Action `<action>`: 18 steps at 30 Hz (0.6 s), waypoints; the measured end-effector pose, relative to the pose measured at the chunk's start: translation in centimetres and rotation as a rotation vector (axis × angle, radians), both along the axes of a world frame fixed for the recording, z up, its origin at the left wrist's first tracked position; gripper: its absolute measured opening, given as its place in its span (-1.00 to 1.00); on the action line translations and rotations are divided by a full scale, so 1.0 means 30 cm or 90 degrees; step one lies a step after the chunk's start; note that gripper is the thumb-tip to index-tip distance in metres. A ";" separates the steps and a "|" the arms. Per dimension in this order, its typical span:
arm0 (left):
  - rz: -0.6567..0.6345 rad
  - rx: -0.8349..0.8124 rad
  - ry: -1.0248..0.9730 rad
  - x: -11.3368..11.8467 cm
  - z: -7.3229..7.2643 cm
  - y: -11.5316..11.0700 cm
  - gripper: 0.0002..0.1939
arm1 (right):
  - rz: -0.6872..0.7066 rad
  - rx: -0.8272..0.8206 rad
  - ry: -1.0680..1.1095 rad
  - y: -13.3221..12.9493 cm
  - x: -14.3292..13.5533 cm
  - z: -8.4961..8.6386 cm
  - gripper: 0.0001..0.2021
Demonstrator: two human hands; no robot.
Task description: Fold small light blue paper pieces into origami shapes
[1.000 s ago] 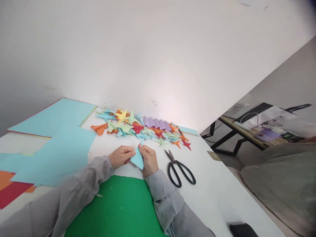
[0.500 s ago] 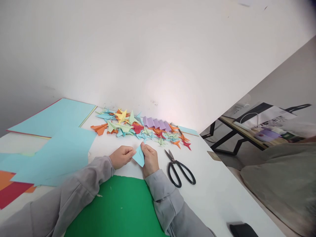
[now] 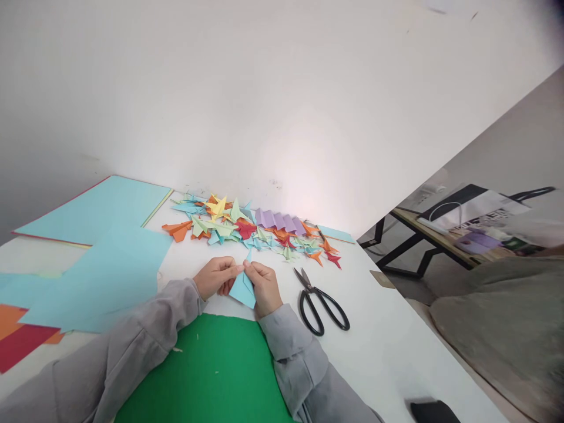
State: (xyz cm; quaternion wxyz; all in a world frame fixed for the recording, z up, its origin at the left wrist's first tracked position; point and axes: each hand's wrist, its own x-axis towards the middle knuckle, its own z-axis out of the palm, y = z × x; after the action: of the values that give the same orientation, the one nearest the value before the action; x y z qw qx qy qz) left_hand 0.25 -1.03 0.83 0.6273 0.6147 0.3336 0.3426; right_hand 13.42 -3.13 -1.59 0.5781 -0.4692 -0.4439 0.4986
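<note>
A small piece of folded light blue paper [image 3: 242,292] is held up between my two hands, its wide end pointing down toward me and a narrow tip poking up past my fingers. My left hand [image 3: 217,276] pinches it from the left with thumb and fingers. On the other side my right hand [image 3: 264,286] grips its right edge, the thumb meeting the left thumb near the top. Just beyond the hands lies a pile of small folded paper planes [image 3: 220,228] in several colours. Black-handled scissors [image 3: 324,302] rest to the right of my right hand.
A green mat [image 3: 211,370] lies under my forearms. Light blue sheets [image 3: 101,282] and orange and red paper [image 3: 29,346] spread at left, with a larger paper stack [image 3: 101,208] behind. Pleated purple paper [image 3: 279,220] sits by the wall. A black object [image 3: 434,411] is at the lower right.
My left hand has shifted its hold upward, thumb now meeting the right thumb at the paper's upper part. The folded paper has turned and moved slightly left, showing more of its wide end.
</note>
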 end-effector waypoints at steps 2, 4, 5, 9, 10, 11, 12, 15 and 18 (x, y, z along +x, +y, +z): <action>-0.001 -0.009 -0.034 0.001 -0.004 0.004 -0.65 | 0.040 0.004 -0.025 -0.002 -0.002 -0.006 -0.56; -0.010 -0.016 -0.059 0.001 -0.012 0.010 -0.62 | 0.039 0.009 -0.026 -0.004 -0.002 -0.007 -0.56; -0.012 -0.020 -0.069 0.000 -0.017 0.013 -0.62 | 0.034 0.011 -0.021 -0.004 -0.001 -0.004 -0.55; 0.030 -0.049 -0.159 -0.002 -0.028 0.028 -0.64 | 0.074 0.025 0.002 -0.008 0.004 0.014 -0.57; 0.047 -0.067 -0.190 -0.002 -0.027 0.031 -0.64 | 0.087 0.032 0.007 -0.009 0.003 0.017 -0.63; 0.065 -0.086 -0.220 -0.002 -0.025 0.033 -0.64 | 0.089 0.037 0.008 -0.011 0.002 0.019 -0.68; 0.083 -0.103 -0.244 -0.001 -0.022 0.034 -0.63 | 0.082 0.040 0.006 -0.012 0.001 0.020 -0.71; 0.124 -0.141 -0.267 0.000 -0.011 0.032 -0.59 | 0.041 0.037 0.000 -0.015 -0.004 0.020 -0.73; 0.159 -0.157 -0.254 -0.001 -0.002 0.027 -0.55 | -0.003 0.039 -0.004 -0.018 -0.006 0.023 -0.74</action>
State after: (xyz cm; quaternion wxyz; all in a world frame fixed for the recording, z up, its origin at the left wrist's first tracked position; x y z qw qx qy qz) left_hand 0.22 -0.23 0.77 0.7037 0.4079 0.3158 0.4886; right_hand 13.23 -3.66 -0.90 0.5920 -0.4537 -0.4598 0.4819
